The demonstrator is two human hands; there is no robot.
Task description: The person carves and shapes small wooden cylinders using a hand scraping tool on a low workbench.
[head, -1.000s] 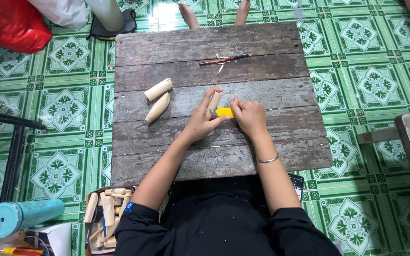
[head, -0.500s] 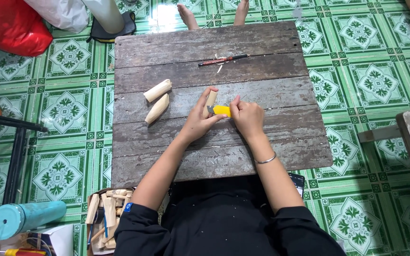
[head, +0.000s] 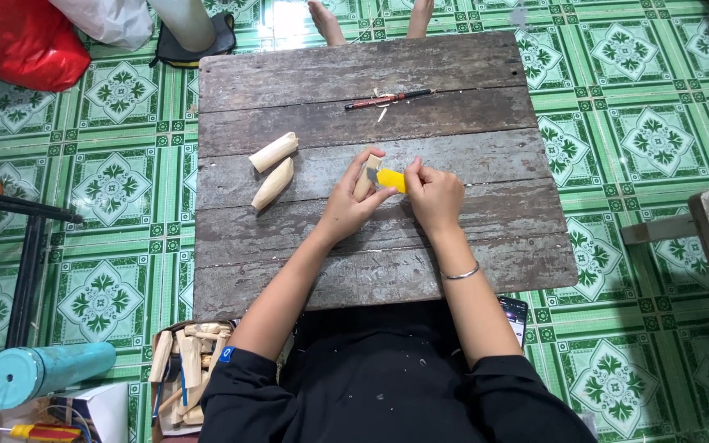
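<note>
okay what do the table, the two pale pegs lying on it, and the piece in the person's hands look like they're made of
Weathered grey plank table: looks like bare, unfinished wood, with visible grain, cracks and gaps between boards. Two pale rounded pegs: probably fresh-cut raw wood, light and matte. The left hand holds a similar pale wooden piece; the right hand holds a yellow-handled tool, likely plastic, though too small to confirm.

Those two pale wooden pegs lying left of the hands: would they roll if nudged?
Probably. Both wooden pegs look rounded and lie on their sides, so a sideways push would likely roll them. The tapered one might curve. The rough plank table should slow them. They look rigid and light.
</note>
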